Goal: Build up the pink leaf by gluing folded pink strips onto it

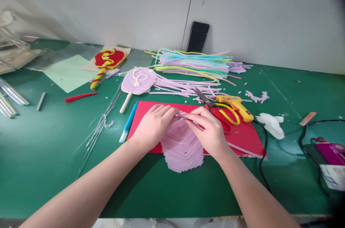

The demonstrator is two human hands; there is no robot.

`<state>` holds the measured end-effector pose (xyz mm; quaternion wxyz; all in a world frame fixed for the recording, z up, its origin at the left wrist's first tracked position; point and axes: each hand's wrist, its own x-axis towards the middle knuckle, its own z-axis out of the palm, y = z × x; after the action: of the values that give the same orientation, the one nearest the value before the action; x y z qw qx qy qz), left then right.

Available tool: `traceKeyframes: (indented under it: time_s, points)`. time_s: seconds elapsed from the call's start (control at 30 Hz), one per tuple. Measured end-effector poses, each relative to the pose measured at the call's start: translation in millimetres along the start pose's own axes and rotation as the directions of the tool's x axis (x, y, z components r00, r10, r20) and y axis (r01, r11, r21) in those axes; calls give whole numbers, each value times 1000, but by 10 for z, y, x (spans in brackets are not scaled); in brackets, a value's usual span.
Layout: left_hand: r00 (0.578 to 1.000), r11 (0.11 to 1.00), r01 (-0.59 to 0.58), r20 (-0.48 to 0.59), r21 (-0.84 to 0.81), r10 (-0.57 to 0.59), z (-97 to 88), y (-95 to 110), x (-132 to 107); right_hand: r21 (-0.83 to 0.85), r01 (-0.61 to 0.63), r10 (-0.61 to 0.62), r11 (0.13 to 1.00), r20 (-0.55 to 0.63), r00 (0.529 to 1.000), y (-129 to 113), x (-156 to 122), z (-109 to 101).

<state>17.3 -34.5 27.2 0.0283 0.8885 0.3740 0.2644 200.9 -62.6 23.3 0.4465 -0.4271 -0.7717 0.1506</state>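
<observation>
Pinching at the center of the frame, two bare hands meet over one lilac panel.

Left hand: enters from the lower left; fingers bent, thumb and fingertips closed on the panel's upper end.
Right hand: enters from the lower right; thumb and forefinger likewise closed at that end. Whether a separate strip also sits between the fingertips cannot be told.

Lilac panel: ribbed, with V-shaped rows along its middle; lies directly below the grip in the frame, long axis running up and down the frame, wider end toward the lower edge. Key relation: the pinch is at the upper tip, on the midline, with neither hand clearly nearer. Upper part over the red board, lower end past the board's near edge, above the green table.

Right of center, on the board: scissors, yellow glue gun.
Left of the board: blue pen, thin wires.
Upper center: lilac fan with pale twisted handle, loose lilac stems, bundle of multicolored stems.
Upper left: red-and-yellow fan.
</observation>
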Motion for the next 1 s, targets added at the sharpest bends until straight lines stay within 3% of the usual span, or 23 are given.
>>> traceKeyframes:
  time_s: [0.23, 0.43, 0.67, 1.0]
  points:
    - [988, 992, -120, 105, 41, 115, -61, -12, 2, 15, 28, -28, 1000, 50, 998, 36, -17, -2]
    - [992, 991, -97, 94, 96, 88, -63, 4, 12, 40, -19, 17, 999, 43, 999, 7, -5, -20]
    - [970, 981, -155, 204, 116, 129, -92, -2, 24, 51, 0, -5, 999, 101, 995, 16, -6, -36]
    - [970, 984, -163, 191, 65, 148, -91, 1, 27, -8, 53, -52, 999, 119, 991, 11, 4, -52]
